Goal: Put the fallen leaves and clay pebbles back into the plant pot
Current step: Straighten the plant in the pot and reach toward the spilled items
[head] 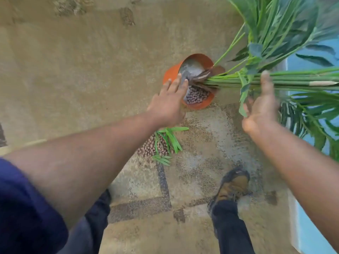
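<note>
Nearest the camera, a dark blue sleeve covers the left upper arm, and both bare forearms extend forward over the speckled tan stone floor. A brown shoe is planted on the floor below the right arm.

Step in hand: judged from the layout, this is the approach to the tipped orange plastic plant pot, before any collection of spilled material. The pot lies on its side with its mouth facing roughly toward the camera and right. The green stems and broad leaves of the plant extend out to the right, close to horizontal. Brown clay pebbles remaining in the pot are banked against its lower wall.

Left hand: fingers straight and spread, holding nothing, fingertips at or just over the pot rim; contact cannot be confirmed. Right hand: open, palm turned inward, holding nothing, just beside the bundled stems.

Next move: the pot probably needs to be set upright, which calls for one hand on the pot wall and one supporting the stems.

Spilled material: a heap of brown clay pebbles with thin green fallen leaves lying across it rests on the floor, near the pot on the camera side, beneath the left wrist.
</note>
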